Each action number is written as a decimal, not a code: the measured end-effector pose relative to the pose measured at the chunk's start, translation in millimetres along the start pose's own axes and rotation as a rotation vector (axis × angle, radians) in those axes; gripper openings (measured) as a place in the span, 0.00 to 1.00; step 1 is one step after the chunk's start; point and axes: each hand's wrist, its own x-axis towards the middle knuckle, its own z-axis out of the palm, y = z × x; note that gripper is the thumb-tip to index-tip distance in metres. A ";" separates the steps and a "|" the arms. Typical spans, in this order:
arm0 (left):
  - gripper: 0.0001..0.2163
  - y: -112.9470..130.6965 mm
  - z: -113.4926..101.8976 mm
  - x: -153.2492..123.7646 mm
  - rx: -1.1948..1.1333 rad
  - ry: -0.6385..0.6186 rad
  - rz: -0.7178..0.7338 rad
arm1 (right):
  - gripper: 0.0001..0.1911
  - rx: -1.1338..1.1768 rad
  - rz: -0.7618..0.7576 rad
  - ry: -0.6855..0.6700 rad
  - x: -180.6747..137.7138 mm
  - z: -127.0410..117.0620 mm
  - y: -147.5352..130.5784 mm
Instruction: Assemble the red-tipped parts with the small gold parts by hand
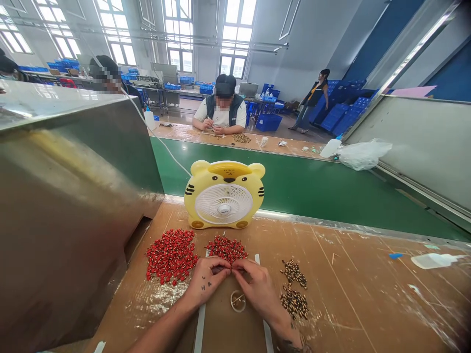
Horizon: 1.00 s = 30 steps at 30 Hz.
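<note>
My left hand (pixel 210 278) and my right hand (pixel 255 280) meet fingertip to fingertip over the bench. Both are closed in a pinch, and whatever lies between the fingertips is too small or hidden to name. Just beyond them is a small heap of red parts with metallic tips (pixel 227 249). A larger heap of similar red parts (pixel 170 257) spreads out to the left. Right of my right hand are two small piles of black-and-gold pieces, a far pile (pixel 294 272) and a near pile (pixel 294 302). Between my wrists sits a small round dish (pixel 237 309) with a thin stick across it.
A yellow tiger-faced fan (pixel 224 196) stands behind the heaps, before a green conveyor belt (pixel 312 184). A metal housing (pixel 73 206) walls off the left. A squeeze bottle (pixel 434 261) lies at far right. Across the belt, a person (pixel 224 108) handles small pieces.
</note>
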 end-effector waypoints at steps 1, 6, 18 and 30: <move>0.08 0.1 -0.6 2.9 0.042 0.019 0.010 | 0.07 0.002 0.008 0.017 0.6 -1.6 2.7; 0.09 2.2 -9.1 19.6 0.286 0.161 0.106 | 0.09 -0.007 0.067 0.103 -3.9 -19.6 19.9; 0.12 24.8 -93.8 -21.8 0.883 0.053 0.039 | 0.06 0.105 0.010 -0.423 -14.3 -38.5 22.6; 0.13 32.3 -60.3 2.3 1.095 -0.267 0.015 | 0.03 0.047 -0.053 -0.342 -20.6 -26.8 20.9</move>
